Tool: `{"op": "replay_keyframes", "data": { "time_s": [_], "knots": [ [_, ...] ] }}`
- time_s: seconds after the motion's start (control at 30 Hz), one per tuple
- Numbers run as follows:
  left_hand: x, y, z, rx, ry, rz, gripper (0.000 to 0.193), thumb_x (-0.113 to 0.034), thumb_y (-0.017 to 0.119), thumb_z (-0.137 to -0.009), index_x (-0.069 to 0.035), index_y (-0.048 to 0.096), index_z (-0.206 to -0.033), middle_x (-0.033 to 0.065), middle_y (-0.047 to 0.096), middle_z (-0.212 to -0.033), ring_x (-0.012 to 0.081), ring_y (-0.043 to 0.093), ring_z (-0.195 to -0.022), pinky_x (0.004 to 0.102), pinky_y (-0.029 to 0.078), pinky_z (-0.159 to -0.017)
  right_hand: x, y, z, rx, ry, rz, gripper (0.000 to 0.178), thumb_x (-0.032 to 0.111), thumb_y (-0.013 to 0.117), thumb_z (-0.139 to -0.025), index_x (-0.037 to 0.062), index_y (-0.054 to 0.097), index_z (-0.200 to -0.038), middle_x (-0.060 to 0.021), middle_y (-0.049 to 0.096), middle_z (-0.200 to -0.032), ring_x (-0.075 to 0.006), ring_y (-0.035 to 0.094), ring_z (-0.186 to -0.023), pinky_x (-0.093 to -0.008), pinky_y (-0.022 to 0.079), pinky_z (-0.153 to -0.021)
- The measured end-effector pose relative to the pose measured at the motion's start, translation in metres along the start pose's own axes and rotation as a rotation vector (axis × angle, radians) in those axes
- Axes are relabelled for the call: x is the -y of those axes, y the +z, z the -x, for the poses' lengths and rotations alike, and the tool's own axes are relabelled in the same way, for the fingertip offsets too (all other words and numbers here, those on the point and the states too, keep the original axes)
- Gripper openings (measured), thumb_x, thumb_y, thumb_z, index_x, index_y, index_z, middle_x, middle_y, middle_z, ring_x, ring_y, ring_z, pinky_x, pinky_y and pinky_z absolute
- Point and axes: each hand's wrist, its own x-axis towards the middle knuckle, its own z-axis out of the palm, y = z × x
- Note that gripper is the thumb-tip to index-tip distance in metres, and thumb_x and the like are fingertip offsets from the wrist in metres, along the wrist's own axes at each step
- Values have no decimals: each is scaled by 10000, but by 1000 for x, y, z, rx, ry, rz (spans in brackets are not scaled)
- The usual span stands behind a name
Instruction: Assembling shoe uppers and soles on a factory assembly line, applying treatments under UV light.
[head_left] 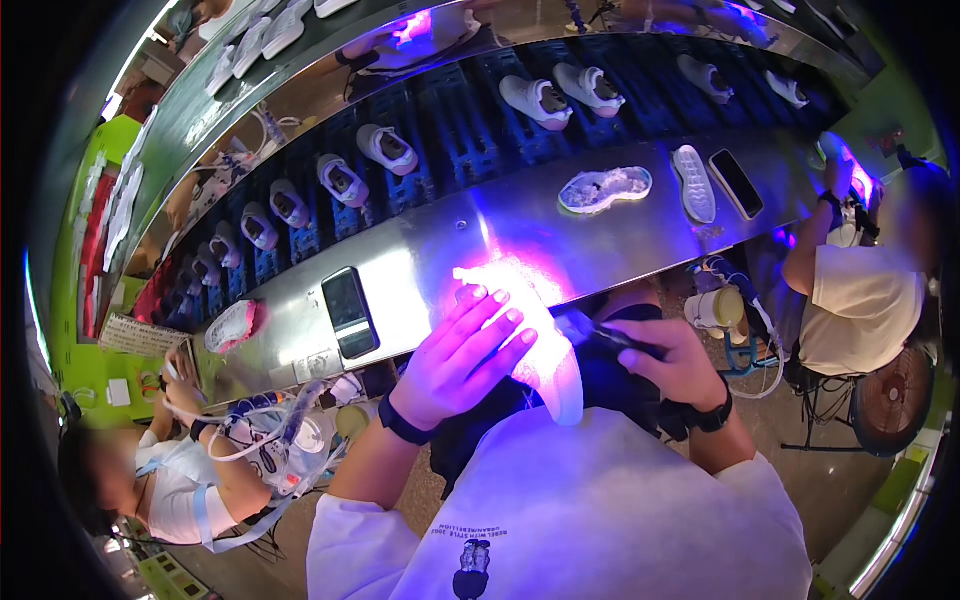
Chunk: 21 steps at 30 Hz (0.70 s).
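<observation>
Worktop (415,250) is plain silver, purple-pink around the light. The lit piece (563,385) is blown-out white fading to pale lavender, left hand (440,375) is bright violet, wristband (405,422) plain black. Left end of the worktop: white shoe part (228,329) with a pink edge. Nearer the right end: white sole (694,185), black-screened phone (736,184). White tee (600,500), black chest print (472,570).

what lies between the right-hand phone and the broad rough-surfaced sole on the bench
Another white sole, lying across the bench, close beside the phone; bare metal separates it from the broad sole. The head view shows this.
</observation>
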Motion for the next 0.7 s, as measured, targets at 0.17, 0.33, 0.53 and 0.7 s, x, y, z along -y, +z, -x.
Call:
{"op": "replay_keyframes", "data": {
  "time_s": [0.17, 0.33, 0.53, 0.7],
  "knots": [
    [1, 9, -1, -55, -103, 2, 484, 88, 750, -726, -70, 714, -1181, 133, 647, -1224, 369, 642, -1208, 529, 547, -1026, 6, -5, 9, 23, 132, -129, 381, 36, 666, -933, -19, 653, -1311, -39, 686, -956, -115, 587, -854, -279, 492, -811],
    [-2, 15, -1, -87, -187, 21, 584, 119, 717, -661, -46, 698, -1221, 150, 641, -1244, 385, 632, -1220, 527, 539, -1028, 0, -9, -5, 21, 85, -50, 380, 51, 666, -940, -22, 650, -1312, -14, 661, -893, -87, 573, -801, -251, 486, -746],
    [-4, 17, 3, -57, -357, 91, 627, 71, 713, -685, -53, 660, -1298, 167, 636, -1265, 390, 612, -1239, 501, 516, -1039, -14, -1, 6, -9, 205, -148, 384, 70, 680, -934, -18, 656, -1307, -11, 652, -858, -76, 557, -764, -243, 481, -714],
    [-4, 24, 13, -22, -485, 124, 699, 25, 751, -692, -75, 604, -1368, 165, 623, -1281, 360, 599, -1251, 455, 511, -1039, -35, 8, 15, -16, 207, -211, 390, 52, 679, -932, -24, 646, -1312, -7, 652, -869, -72, 566, -760, -239, 486, -713]
  ]
}}
